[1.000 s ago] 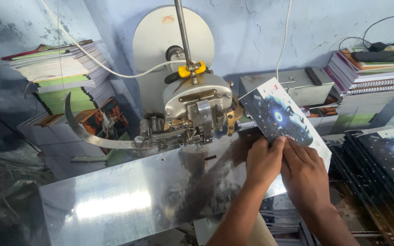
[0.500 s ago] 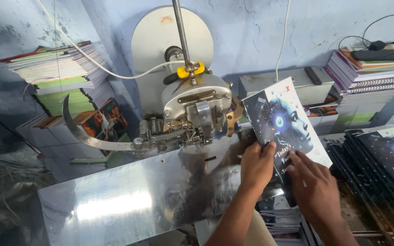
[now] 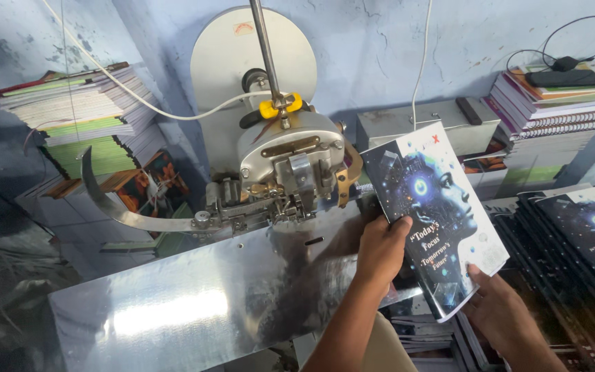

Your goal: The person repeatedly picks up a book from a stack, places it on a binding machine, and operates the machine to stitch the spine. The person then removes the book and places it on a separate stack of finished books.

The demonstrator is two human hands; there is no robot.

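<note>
**Booklet held tilted beside the stitching machine, both hands on it**

Metal table [image 3: 194,313]: shiny sheet, biggest thing in view, slopes down to lower left. Stitching machine [image 3: 280,172] sits at its back edge, round disc [image 3: 242,62] behind the head, curved metal arm [image 3: 115,207] sweeping out left.

Stacks: notebooks [image 3: 80,114] far left against the wall, spiral-bound pile [image 3: 559,103] upper right with a cable on top, dark-cover booklets [image 3: 580,234] in rows at right, same cover as the one in hand.

Booklet [image 3: 432,213]: dark blue cover with a glowing face graphic, held up off the table just right of the machine head. Long axis runs upper left to lower right; top edge points up toward the wall, cover faces the camera, tilted.

Left hand [image 3: 380,251]: closed on the booklet's left edge, near the spine side, fingers curled over the cover, thumb hidden behind.

Right hand [image 3: 507,317]: under the lower right corner, thumb on the cover, fingers behind, narrow pinch-style hold.
</note>
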